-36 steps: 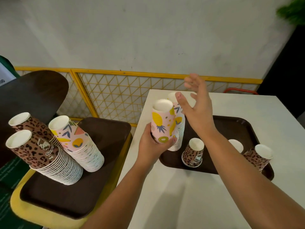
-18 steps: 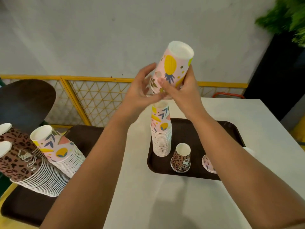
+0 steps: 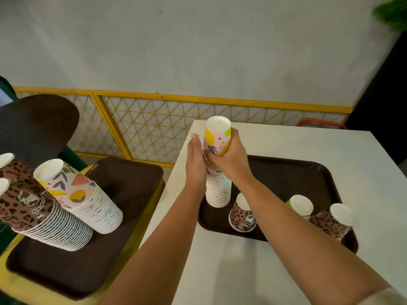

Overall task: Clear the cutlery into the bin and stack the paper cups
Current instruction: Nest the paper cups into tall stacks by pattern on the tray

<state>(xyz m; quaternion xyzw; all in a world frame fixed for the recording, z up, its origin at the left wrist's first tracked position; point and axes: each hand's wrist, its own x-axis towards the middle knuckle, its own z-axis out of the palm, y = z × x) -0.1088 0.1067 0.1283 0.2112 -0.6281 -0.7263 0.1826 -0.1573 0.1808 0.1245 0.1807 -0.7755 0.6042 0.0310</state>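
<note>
A tall stack of upside-down pink fruit-print paper cups (image 3: 218,192) stands on the brown tray (image 3: 284,172) on the white table. My right hand (image 3: 231,157) grips the top pink cup (image 3: 217,137) on that stack. My left hand (image 3: 196,159) lies with straight fingers against the stack's left side. Loose upside-down cups stand on the same tray: a leopard-print cup (image 3: 242,214), a yellow-print cup (image 3: 301,205) and another leopard-print cup (image 3: 334,219) at the right. No cutlery or bin is in view.
To the left, a second brown tray (image 3: 123,194) on a yellow seat carries leaning stacks: a pink one (image 3: 83,199) and leopard-print ones (image 3: 33,208). A dark round chair back (image 3: 37,126) and a yellow lattice fence (image 3: 154,122) stand behind. The table's left edge (image 3: 174,179) runs between the trays.
Both hands have come down with the pink cup, from high above the stack onto its top. My left hand has let go and now lies flat against the stack.
</note>
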